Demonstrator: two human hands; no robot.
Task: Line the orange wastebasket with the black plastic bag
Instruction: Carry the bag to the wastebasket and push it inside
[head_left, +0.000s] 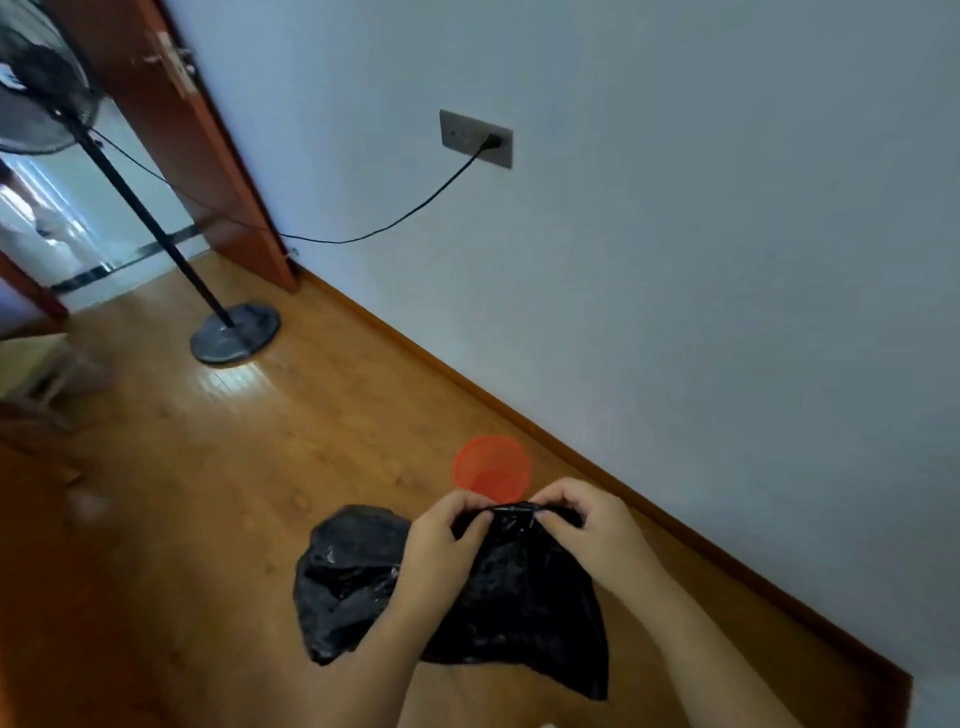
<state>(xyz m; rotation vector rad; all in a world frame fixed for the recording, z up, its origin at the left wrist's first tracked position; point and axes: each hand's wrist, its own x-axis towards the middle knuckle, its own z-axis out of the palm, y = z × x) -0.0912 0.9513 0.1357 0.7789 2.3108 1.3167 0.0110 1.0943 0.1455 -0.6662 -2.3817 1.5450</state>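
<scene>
The orange wastebasket (491, 464) stands upright on the wooden floor close to the wall, its mouth open and nothing inside. In front of it I hold up the black plastic bag (498, 597), crumpled and hanging down. My left hand (447, 540) and my right hand (587, 525) both pinch the bag's top edge between thumbs and fingers, close together, just below the basket's near rim. The bag hides part of my forearms.
A standing fan with a round base (235, 332) is at the left, its cord (415, 213) running to a wall socket (476, 138). A brown door (197, 156) stands open behind it. A pale low stool (36, 374) sits at the far left.
</scene>
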